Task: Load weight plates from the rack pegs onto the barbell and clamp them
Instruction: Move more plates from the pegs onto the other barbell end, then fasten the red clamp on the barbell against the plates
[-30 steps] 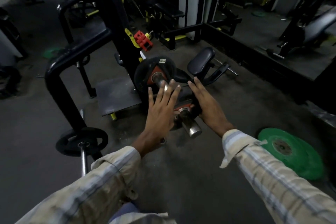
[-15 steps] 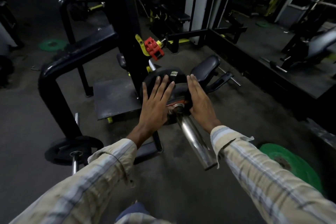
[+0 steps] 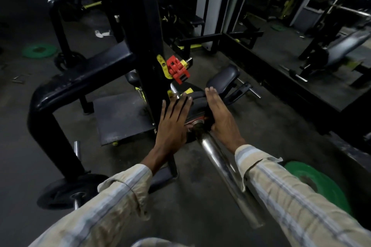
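Pressing flat against a black weight plate (image 3: 195,104), both palms were spread open, gripping nothing. The left hand (image 3: 173,124) lay on the plate's near face with fingers fanned, and the right hand (image 3: 219,118) bore on it just beside, the chrome barbell sleeve (image 3: 224,168) running back between the wrists. The plate sat on that sleeve, directly ahead of the fingertips. A red clamp (image 3: 178,69) hung on the rack beyond the left hand, so nothing yet locked the plate. Uneven pushing could cock the plate and jam it, and fingers near the hub could get pinched where plate meets collar. Left unclamped, it might slide back. A green plate (image 3: 321,184) lay on the floor beside the right sleeve.
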